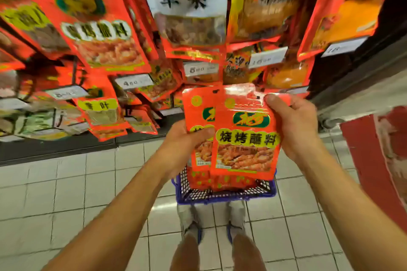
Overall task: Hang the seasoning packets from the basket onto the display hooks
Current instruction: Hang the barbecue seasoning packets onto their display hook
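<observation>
Above the basket [224,196], left hand [187,145] and right hand [293,125] pinch overlapped seasoning packets [242,134]. Risk: the rear packet slips while the pair is separated, or the hang holes miss the hook.

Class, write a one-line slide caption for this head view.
Both hands hold red seasoning packets above a blue basket.

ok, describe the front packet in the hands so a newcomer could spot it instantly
Start at the blue basket on the tiled floor and look just above it, between the two hands. The front packet is the red-orange one pinched at its top right corner by the right hand. Unlike the packet behind it, held by the left hand, its green logo and yellow label show in full.
</observation>
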Motion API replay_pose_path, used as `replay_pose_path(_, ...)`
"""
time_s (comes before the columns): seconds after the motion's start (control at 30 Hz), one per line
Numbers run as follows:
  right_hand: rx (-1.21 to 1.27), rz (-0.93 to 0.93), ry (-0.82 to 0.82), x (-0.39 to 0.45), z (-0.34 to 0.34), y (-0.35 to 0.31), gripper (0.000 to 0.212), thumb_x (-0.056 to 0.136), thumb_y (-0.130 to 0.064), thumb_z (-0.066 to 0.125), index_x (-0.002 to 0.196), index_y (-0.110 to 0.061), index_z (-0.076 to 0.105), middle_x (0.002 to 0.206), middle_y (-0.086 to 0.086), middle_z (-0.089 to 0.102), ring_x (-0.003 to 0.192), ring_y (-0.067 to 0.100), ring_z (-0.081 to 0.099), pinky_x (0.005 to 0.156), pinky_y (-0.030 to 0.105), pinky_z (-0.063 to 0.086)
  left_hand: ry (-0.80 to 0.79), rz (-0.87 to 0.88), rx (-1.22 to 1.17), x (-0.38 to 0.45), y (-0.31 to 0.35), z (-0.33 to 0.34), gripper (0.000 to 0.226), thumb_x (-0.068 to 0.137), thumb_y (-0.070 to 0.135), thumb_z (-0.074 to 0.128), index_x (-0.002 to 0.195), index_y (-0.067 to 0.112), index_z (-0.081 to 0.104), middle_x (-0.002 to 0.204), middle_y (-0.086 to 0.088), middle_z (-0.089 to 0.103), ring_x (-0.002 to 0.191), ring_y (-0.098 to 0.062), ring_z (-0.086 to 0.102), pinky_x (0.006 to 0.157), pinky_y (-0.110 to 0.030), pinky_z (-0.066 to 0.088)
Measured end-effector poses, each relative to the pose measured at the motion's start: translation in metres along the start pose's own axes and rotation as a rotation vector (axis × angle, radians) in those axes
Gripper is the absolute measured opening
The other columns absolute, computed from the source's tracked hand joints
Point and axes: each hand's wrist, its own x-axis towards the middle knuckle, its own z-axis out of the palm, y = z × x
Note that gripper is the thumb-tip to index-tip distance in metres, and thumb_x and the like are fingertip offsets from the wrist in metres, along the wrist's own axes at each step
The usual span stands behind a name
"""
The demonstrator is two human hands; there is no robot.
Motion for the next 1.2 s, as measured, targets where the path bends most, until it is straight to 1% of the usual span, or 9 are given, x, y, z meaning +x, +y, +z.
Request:
replay_pose_path(0.07,0.032,-0.043,-0.033,-0.019,0.021,-0.056,0.014,0.092,-0.012,0.069,0.08,-0.005,0.071,0.069,0.004,0.069,0.057,0.015,0.06,0.056,0.025,0.051,0.061,0.105,0.032,-0.035,0.049,0.0,0.022,0.084,0.01,0.071,0.105,0.015,0.073,0.102,-0.005,0.078,0.084,-0.018,0.073,0.072,-0.03,0.057)
replay_pose_path(0.2,-0.014,-0.2,-0.126,-0.059,0.07,-0.166,0.023,0.091,-0.017,0.071,0.069,-0.021,0.074,0.067,-0.004,0.07,0.06,0.012,0.061,0.06,0.028,0.053,0.173,0.278,0.01,-0.113,0.143,-0.005,0.014,0.082,0.008,0.075,0.088,0.021,0.078,0.081,0.0,0.077,0.062,-0.011,0.07,0.056,-0.025,0.054)
replay_pose_path(0.33,-0.18,-0.492,-0.172,-0.099,0.116,-0.262,0.028,0.08,-0.047,0.069,0.074,-0.02,0.074,0.068,-0.005,0.068,0.063,0.009,0.055,0.059,0.039,0.053,0.228,0.507,0.05,-0.185,0.223,-0.009,0.015,0.071,0.014,0.077,0.075,0.029,0.078,0.062,0.007,0.071,0.048,-0.002,0.061,0.046,-0.014,0.047)
replay_pose_path(0.47,-0.112,-0.648,-0.296,-0.13,0.163,-0.331,0.015,0.078,-0.052,0.068,0.082,-0.04,0.077,0.073,-0.011,0.074,0.066,0.008,0.061,0.066,0.043,0.056,0.34,0.682,0.034,-0.236,0.279,-0.021,0.025,0.065,0.011,0.085,0.082,0.028,0.079,0.069,0.004,0.074,0.053,-0.006,0.065,0.05,-0.02,0.051)
replay_pose_path(0.6,-0.079,-0.735,-0.368,-0.152,0.201,-0.379,0.031,0.076,-0.054,0.069,0.088,-0.027,0.076,0.083,0.014,0.076,0.074,0.024,0.064,0.074,0.065,0.054,0.398,0.807,-0.001,-0.272,0.324,-0.035,0.034,0.055,0.029,0.088,0.088,0.024,0.079,0.079,-0.002,0.077,0.062,-0.014,0.069,0.057,-0.028,0.056)
replay_pose_path(0.8,-0.073,-0.761,-0.412,-0.172,0.252,-0.43,0.015,0.077,-0.045,0.071,0.071,-0.031,0.074,0.063,-0.006,0.069,0.058,0.012,0.061,0.059,0.041,0.052,0.397,0.936,-0.013,-0.297,0.37,-0.065,0.036,0.059,0.029,0.089,0.094,0.024,0.079,0.088,-0.003,0.079,0.072,-0.017,0.074,0.062,-0.029,0.057)
replay_pose_path(0.97,-0.07,-0.664,-0.46,-0.158,0.305,-0.451,0.046,0.086,-0.046,0.064,0.085,0.0,0.069,0.081,0.012,0.069,0.074,0.022,0.061,0.071,0.039,0.048,0.392,0.965,0.015,-0.303,0.402,-0.105,0.013,0.07,0.018,0.084,0.073,0.023,0.073,0.056,-0.001,0.062,0.04,-0.014,0.051,0.041,-0.023,0.04)
replay_pose_path(1.07,-0.028,-0.556,-0.428,-0.135,0.347,-0.465,0.044,0.101,-0.04,0.053,0.079,-0.009,0.076,0.083,0.009,0.075,0.073,0.021,0.067,0.065,0.029,0.052,0.38,0.964,0.016,-0.301,0.418,-0.135,0.025,0.08,0.005,0.08,0.069,0.024,0.069,0.05,-0.002,0.055,0.035,-0.013,0.044,0.036,-0.021,0.034)
replay_pose_path(1.2,-0.085,-0.502,-0.418,-0.096,0.407,-0.479,0.028,0.1,-0.003,0.043,0.112,-0.006,0.068,0.107,0.017,0.068,0.088,0.027,0.066,0.075,0.033,0.049,0.391,0.977,0.015,-0.294,0.441,-0.167,0.035,0.083,-0.001,0.075,0.06,0.023,0.067,0.048,-0.001,0.054,0.035,-0.014,0.043,0.038,-0.02,0.035)
